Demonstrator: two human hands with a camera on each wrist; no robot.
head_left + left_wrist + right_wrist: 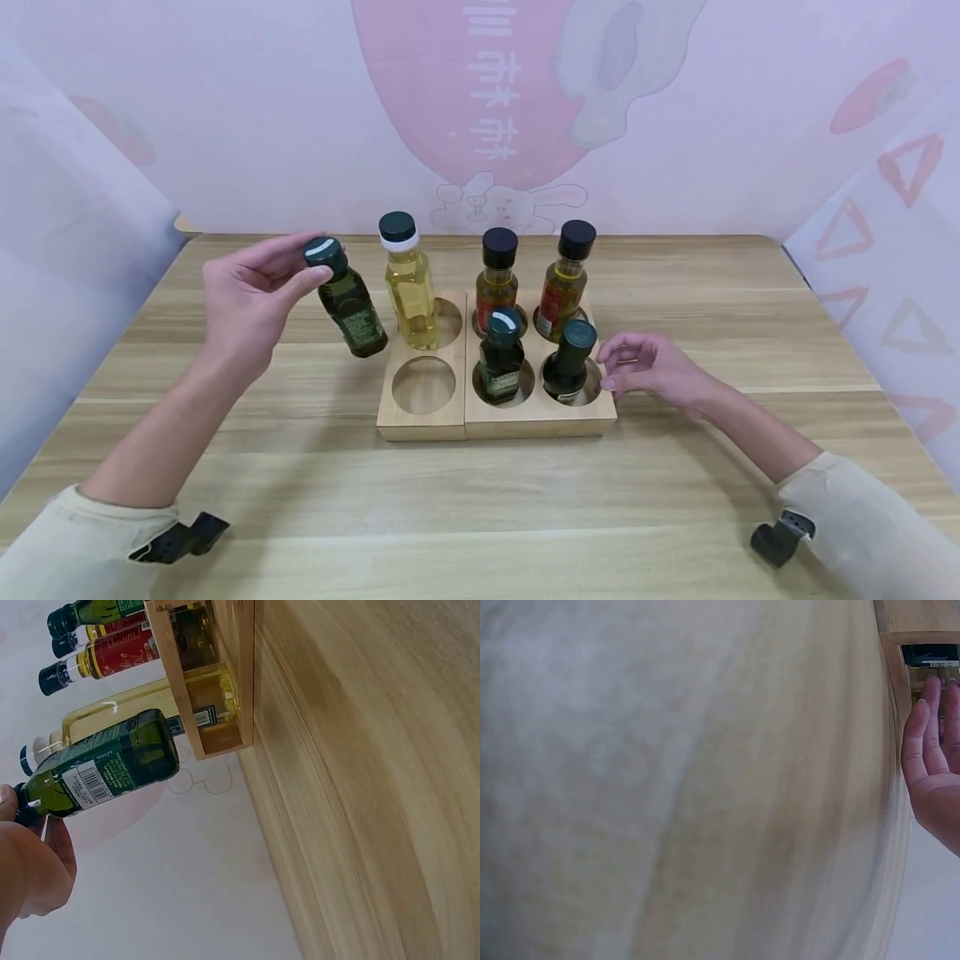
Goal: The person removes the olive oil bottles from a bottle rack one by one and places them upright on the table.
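Note:
My left hand [243,304] pinches a dark green glass bottle [354,312] by its green cap, up and to the left of the wooden rack [422,423]. The bottle tilts, its base towards the rack; in the left wrist view its label and barcode show. On the right, my right hand [660,367] is at the rack's right end, fingers loosely bent, fingertips right at the edge. Nearest to it, a dark bottle with a green cap [573,354] leans in the front right hole. Another small green-capped bottle [501,358] stands in the hole beside that one.
A tall bottle of yellow oil [412,292] stands in the rack's back left hole, in front of which is a bare round hole [423,386]. Two black-capped bottles with red labels, one left [497,283] and one right [562,292], fill the back row. Behind the table [375,517] hangs a printed cloth [300,108].

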